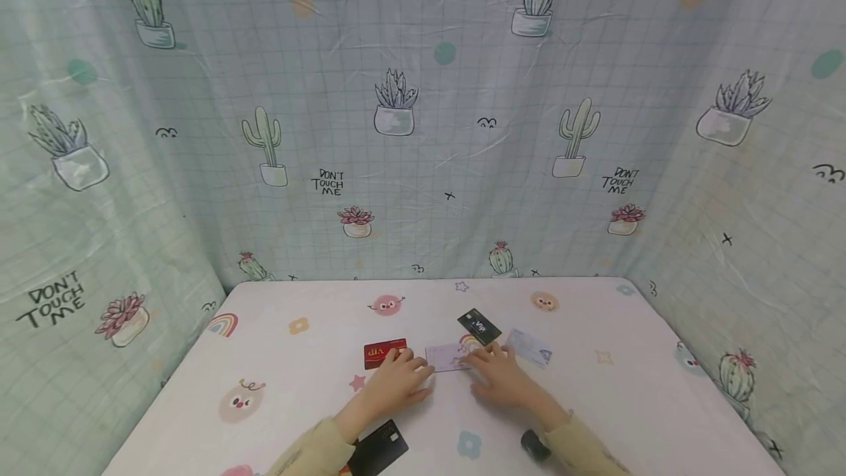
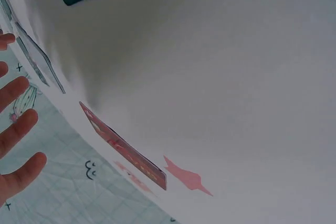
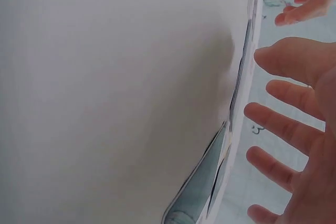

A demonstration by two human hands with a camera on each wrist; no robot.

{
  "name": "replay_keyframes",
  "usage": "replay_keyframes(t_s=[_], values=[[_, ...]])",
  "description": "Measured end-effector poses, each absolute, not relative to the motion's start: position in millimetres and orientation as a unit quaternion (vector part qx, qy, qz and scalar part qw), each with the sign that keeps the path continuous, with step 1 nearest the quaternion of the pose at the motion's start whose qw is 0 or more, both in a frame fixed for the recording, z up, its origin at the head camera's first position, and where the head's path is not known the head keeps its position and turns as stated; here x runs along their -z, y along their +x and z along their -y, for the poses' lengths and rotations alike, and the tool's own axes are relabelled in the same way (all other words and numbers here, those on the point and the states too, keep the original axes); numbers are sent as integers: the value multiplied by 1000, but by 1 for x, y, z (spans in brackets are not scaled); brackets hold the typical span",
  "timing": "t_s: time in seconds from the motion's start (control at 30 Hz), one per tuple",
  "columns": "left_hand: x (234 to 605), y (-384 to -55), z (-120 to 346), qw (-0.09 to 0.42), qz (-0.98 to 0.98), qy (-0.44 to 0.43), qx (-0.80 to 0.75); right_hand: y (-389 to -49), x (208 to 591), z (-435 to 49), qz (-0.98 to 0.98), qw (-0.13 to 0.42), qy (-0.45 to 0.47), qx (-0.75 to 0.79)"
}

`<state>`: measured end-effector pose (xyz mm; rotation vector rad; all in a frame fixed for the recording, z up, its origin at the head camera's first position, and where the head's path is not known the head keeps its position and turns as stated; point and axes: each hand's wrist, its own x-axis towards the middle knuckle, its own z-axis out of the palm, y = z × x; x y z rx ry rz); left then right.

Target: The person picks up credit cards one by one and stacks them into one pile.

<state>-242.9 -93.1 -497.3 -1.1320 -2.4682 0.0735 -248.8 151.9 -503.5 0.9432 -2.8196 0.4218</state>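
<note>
My left hand (image 1: 399, 380) is between a red VIP card (image 1: 383, 351) and a pale purple card (image 1: 444, 358), its fingertips near the purple card's left end. At the other end of that card is my right hand (image 1: 505, 379), whose fingertips overlap it in the head view. Just beyond the right fingers lies a black VIP card (image 1: 479, 326), with a pale blue-white card (image 1: 530, 348) to its right. Both wrist views show spread fingers with nothing gripped: the left fingers (image 2: 18, 129) and the right fingers (image 3: 286, 121).
A black card (image 1: 382, 448) lies beside the left sleeve, with an orange edge showing near it. A small dark object (image 1: 534, 445) sits by the right sleeve. The white printed table (image 1: 297, 380) is enclosed by cactus-print cloth (image 1: 423, 160) behind and at both sides.
</note>
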Motion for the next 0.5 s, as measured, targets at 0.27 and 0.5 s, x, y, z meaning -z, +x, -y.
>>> replay_keyframes(t_s=[0.27,0.5], values=[[493,-232,95,214,882,-418,-36,-241,503,-150,933,75,322,-141],[489,-219,98,189,885,-424,-38,-234,503,-147,929,75,338,-129]])
